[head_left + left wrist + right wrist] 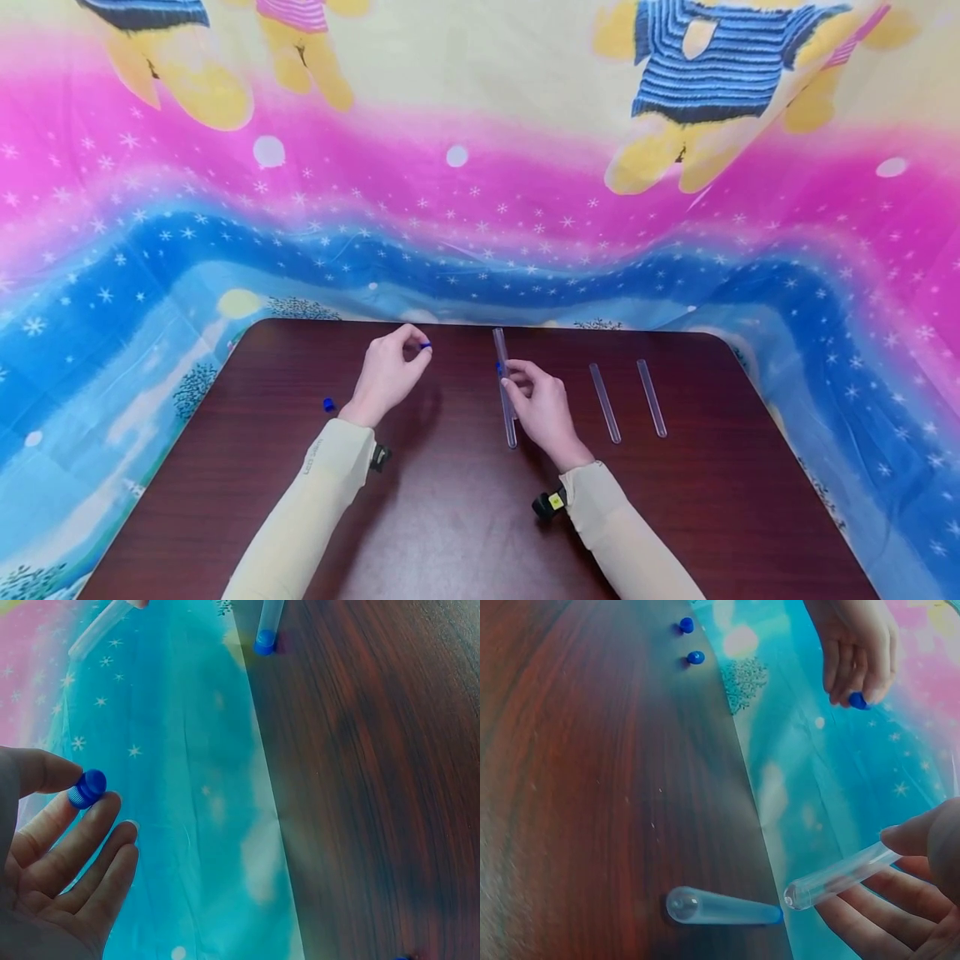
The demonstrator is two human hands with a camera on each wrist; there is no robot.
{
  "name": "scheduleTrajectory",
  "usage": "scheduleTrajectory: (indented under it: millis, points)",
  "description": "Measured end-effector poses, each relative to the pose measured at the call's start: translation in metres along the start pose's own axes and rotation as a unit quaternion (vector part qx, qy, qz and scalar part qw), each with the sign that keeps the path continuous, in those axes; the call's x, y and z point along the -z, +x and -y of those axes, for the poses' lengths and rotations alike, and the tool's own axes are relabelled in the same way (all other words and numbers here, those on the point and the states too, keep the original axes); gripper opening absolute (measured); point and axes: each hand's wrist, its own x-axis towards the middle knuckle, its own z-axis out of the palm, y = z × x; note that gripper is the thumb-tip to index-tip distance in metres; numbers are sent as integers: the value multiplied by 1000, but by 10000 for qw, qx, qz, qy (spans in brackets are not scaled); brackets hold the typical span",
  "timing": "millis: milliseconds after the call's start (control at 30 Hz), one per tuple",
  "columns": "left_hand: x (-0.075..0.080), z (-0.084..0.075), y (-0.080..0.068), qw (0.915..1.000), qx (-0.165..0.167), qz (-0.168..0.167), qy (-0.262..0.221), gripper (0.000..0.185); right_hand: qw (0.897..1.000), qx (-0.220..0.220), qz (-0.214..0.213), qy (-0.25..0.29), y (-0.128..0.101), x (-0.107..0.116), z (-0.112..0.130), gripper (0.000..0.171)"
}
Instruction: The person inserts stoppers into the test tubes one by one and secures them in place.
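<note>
Item: blue cap (pixel 425 344), pinched in my left hand (pixel 387 375) at frame centre. Right hand (pixel 542 408) grips a clear tube (pixel 505 379) above the counter (pixel 450 517); two tubes (pixel 604 402) lie right.

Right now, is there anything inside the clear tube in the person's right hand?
The clear tube held by the right hand looks empty along its visible rounded end. The fingers cover its upper part, so that stretch cannot be checked. The left hand pinches a blue cap.
</note>
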Motion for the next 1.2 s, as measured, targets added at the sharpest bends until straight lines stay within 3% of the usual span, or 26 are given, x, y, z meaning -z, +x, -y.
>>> scheduleTrajectory:
  millis: [1200]
  points:
    - [0,-15,2,9990,-72,-67,-437,3,9982,-42,584,146,-13,-19,8,27]
